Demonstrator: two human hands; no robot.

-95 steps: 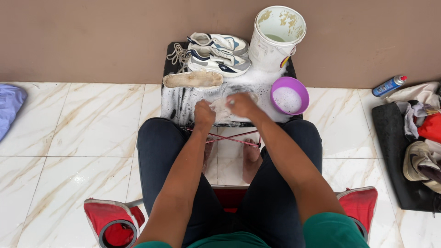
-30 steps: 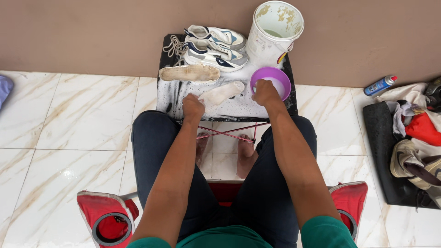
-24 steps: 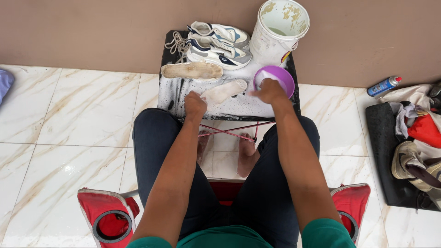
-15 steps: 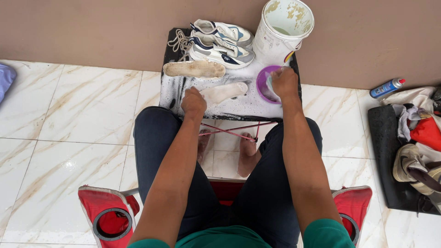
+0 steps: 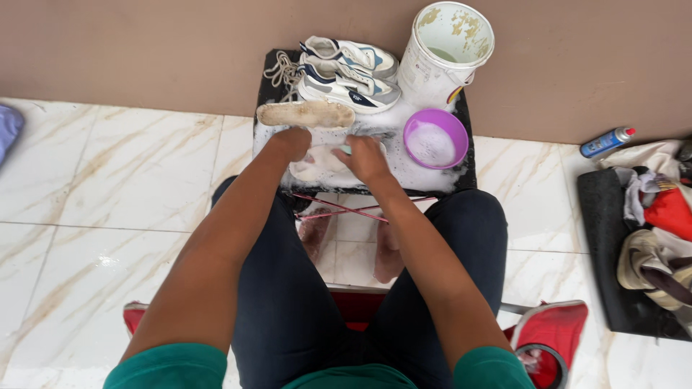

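Hands, left (image 5: 292, 142) and right (image 5: 366, 157), gripping soapy insole (image 5: 321, 164), near table's (image 5: 461, 176) front edge, purple bowl (image 5: 435, 138) just beside.

Wet suds, plastic, cloth and polished stone

A soapy, foam-coated insole (image 5: 321, 164) lies on the black tabletop (image 5: 465, 169), matt where bare; a dry beige insole (image 5: 306, 113) looks rough. The purple bowl (image 5: 435, 137) is smooth plastic, the white bucket (image 5: 441, 54) stained plastic, the sneakers (image 5: 346, 72) cloth and leather-like, the floor (image 5: 130, 180) glossy marbled tile.

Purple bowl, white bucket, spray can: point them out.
purple bowl (image 5: 435, 138), head view, on its sudsy inside.
white bucket (image 5: 431, 75), head view, on its outer wall.
spray can (image 5: 604, 142), head view, on its blue body.
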